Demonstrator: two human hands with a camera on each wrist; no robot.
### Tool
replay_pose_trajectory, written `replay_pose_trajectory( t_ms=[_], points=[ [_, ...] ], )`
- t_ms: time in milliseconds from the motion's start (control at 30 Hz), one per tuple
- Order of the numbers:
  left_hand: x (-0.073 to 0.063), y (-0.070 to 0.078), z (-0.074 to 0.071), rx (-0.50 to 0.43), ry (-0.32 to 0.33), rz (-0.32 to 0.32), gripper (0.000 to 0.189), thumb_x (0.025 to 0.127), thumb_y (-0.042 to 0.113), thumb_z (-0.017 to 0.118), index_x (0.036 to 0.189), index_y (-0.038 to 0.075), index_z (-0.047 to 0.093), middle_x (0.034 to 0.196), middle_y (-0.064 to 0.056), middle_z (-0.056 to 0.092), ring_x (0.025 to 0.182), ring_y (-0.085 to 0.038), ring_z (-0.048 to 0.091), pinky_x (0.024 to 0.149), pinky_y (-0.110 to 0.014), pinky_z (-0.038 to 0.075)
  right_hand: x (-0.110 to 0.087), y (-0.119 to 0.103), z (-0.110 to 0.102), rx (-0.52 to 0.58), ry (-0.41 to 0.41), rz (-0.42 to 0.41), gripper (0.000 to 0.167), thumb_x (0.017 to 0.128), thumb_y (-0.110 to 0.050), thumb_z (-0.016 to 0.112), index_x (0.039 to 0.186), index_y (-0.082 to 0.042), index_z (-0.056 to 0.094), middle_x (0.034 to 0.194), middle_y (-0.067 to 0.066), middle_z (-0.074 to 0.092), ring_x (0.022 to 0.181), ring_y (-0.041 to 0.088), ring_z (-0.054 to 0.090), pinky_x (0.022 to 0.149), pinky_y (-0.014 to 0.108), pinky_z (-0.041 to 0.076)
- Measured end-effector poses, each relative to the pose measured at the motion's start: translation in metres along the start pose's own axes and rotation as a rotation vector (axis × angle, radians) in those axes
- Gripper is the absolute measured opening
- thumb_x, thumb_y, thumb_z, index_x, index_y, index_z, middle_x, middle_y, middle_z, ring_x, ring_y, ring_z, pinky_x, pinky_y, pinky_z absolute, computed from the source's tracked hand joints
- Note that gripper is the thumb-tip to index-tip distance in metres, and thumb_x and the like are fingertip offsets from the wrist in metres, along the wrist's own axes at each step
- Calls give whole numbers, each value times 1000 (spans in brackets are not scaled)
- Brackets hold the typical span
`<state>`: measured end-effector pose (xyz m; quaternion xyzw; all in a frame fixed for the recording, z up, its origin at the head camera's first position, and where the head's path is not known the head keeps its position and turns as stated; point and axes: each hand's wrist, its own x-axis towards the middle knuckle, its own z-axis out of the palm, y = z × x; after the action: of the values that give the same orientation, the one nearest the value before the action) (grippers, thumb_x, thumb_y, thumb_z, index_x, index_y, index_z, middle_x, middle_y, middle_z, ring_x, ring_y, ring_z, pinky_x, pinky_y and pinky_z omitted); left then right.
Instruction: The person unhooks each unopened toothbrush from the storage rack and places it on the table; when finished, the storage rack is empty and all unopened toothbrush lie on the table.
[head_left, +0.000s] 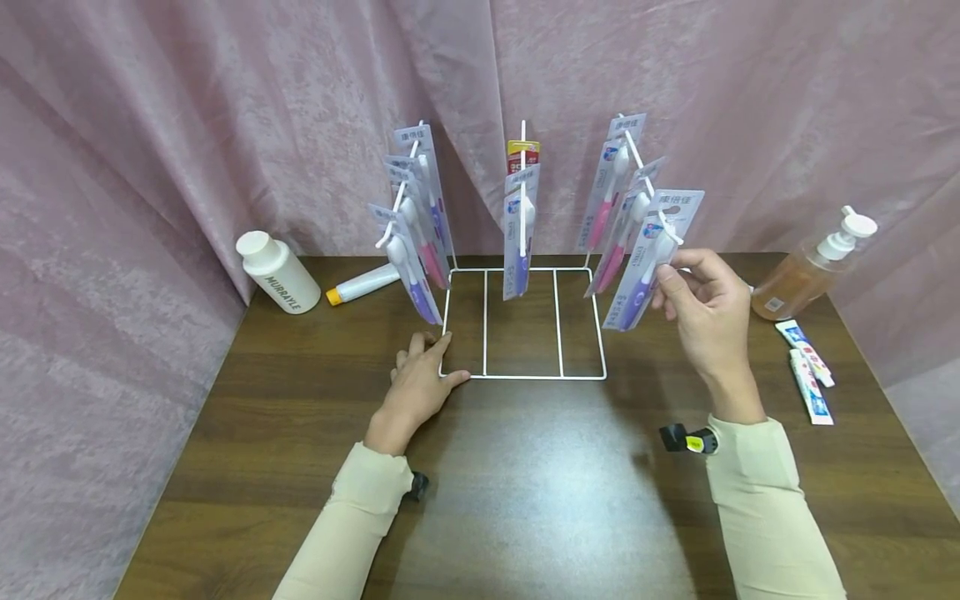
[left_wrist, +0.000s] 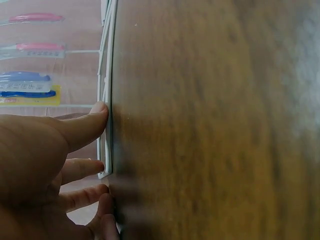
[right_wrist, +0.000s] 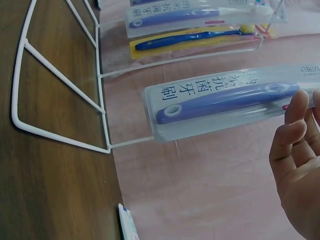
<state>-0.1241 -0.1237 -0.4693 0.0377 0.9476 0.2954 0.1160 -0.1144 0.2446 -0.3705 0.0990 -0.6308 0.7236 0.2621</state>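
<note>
A white wire display rack (head_left: 525,377) stands on the wooden table, with packaged toothbrushes hanging from its three arms. My left hand (head_left: 420,382) rests at the rack's front left corner, fingers spread, thumb touching the base wire. At the front of the right arm hangs a purple packaged toothbrush (head_left: 639,287); my right hand (head_left: 705,304) pinches its edge between thumb and fingers. The right wrist view shows this blister pack (right_wrist: 225,102) from the side, its head end partly out of frame. Behind it hang pink packaged toothbrushes (head_left: 602,221).
To the left are a white bottle (head_left: 281,275) and a toothpaste tube (head_left: 363,285) with an orange cap. On the right stand an amber pump bottle (head_left: 802,279) and two small toothpaste tubes (head_left: 812,387). A pink curtain (head_left: 315,108) hangs behind the table.
</note>
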Motion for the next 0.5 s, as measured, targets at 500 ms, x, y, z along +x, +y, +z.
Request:
replay_pose_trajectory(
  t_ms=[500],
  points=[
    [5, -6, 3, 7, 6, 9, 87, 106, 44, 82, 178, 14, 42, 175, -21, 41, 140, -55, 51, 110, -69, 46, 4, 4, -17, -53, 106, 76, 26, 106, 8, 68, 95, -13, 79, 68, -3, 69, 53, 6, 60, 51, 16, 46]
  ],
)
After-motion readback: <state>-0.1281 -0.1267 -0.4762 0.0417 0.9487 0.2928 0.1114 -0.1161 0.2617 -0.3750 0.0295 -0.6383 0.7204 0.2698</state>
